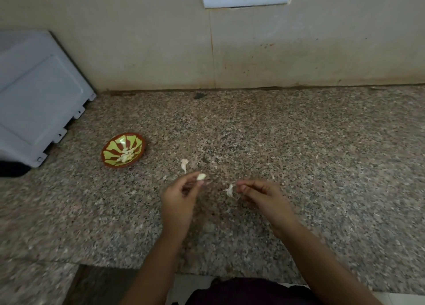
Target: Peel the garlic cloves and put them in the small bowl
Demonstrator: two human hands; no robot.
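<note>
Between fingertips of the left hand (178,197), a garlic clove (201,177).

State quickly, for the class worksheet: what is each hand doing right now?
Left hand: pinches a garlic clove at its fingertips.
Right hand: pinches a scrap of garlic peel.
</note>
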